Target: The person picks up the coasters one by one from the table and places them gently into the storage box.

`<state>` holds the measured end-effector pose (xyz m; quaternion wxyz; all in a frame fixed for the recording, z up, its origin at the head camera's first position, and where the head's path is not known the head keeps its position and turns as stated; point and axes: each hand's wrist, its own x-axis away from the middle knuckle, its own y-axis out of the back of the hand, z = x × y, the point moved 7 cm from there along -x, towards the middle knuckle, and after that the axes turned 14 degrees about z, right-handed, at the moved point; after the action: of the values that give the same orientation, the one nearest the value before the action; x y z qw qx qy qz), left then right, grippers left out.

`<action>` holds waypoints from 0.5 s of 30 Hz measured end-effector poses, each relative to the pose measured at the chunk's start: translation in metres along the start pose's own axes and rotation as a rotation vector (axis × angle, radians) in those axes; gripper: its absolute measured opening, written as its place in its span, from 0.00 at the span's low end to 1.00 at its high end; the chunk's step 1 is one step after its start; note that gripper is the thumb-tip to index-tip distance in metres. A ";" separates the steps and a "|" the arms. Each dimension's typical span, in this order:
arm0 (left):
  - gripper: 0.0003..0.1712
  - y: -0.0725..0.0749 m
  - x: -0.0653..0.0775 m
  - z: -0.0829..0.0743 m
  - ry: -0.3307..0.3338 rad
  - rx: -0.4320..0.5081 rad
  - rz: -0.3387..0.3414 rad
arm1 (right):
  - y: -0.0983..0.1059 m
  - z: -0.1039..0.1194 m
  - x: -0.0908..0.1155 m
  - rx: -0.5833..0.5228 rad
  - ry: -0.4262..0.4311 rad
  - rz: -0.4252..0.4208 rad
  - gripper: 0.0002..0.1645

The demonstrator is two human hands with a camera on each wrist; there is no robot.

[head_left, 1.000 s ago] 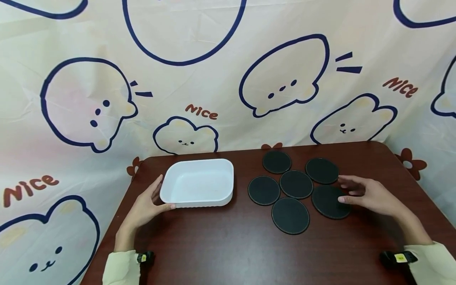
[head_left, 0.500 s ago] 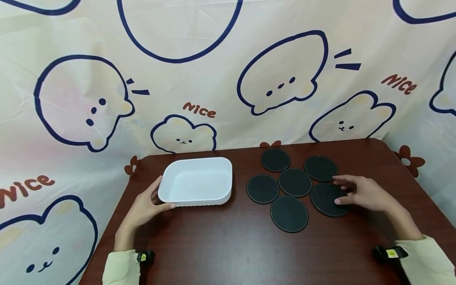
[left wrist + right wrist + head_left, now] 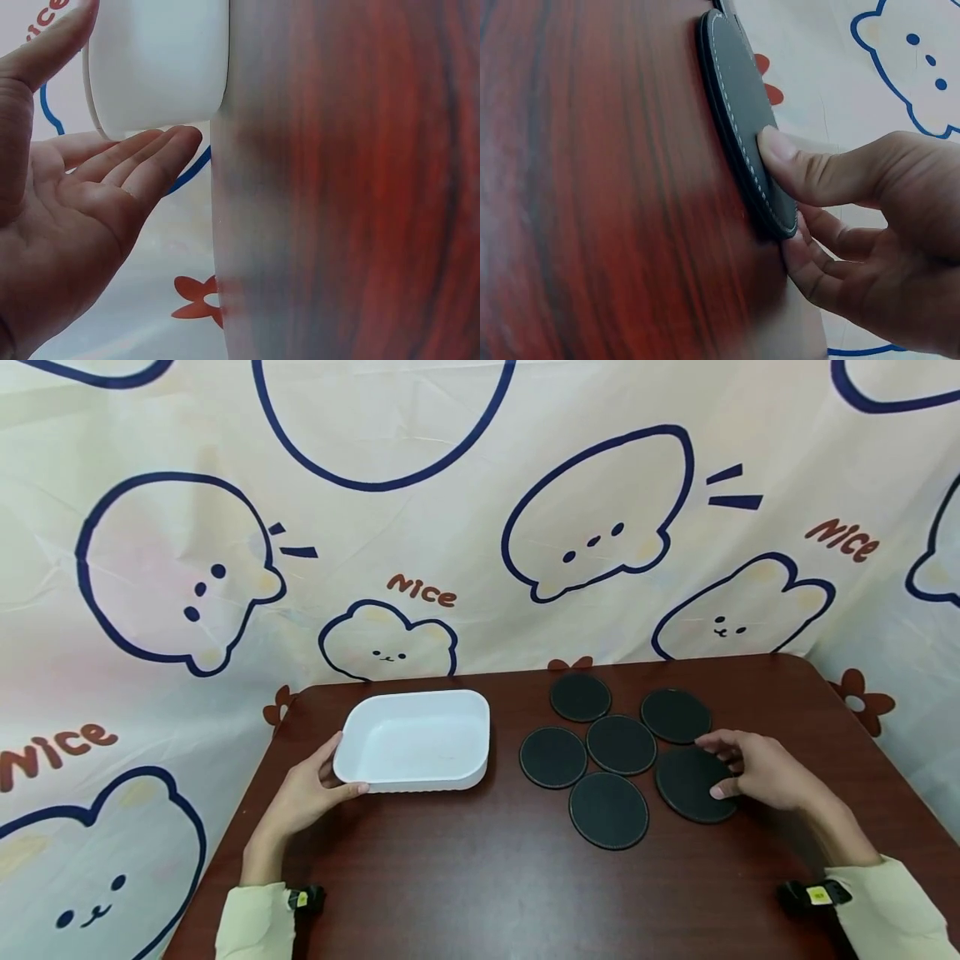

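Round black leather-look coaster (image 3: 687, 782) slightly shifted, pinched by right hand (image 3: 772, 772), white oblong plastic tub (image 3: 414, 742) touched by left hand (image 3: 306, 793), straight fingers (image 3: 154, 161) left-wrist view only

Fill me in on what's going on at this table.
A person is handling things with both bare hands. The left hand rests against the left end of a white tray. The right hand has its thumb on top of a black disc and its fingers at the edge; whether the disc is lifted at all, I can't tell. Five more black discs lie grouped nearby on the brown table.
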<state>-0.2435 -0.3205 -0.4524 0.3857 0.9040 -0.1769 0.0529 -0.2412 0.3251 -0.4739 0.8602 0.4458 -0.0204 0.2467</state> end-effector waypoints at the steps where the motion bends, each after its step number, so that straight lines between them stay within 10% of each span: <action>1: 0.66 0.000 0.000 0.000 0.003 0.001 -0.001 | 0.001 -0.001 0.000 -0.010 0.004 -0.004 0.41; 15: 0.64 0.001 0.001 -0.002 -0.005 0.022 0.008 | 0.003 -0.018 0.005 -0.170 -0.040 0.041 0.30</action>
<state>-0.2423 -0.3201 -0.4506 0.3753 0.9075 -0.1809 0.0543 -0.2418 0.3423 -0.4816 0.8891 0.3757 -0.0677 0.2527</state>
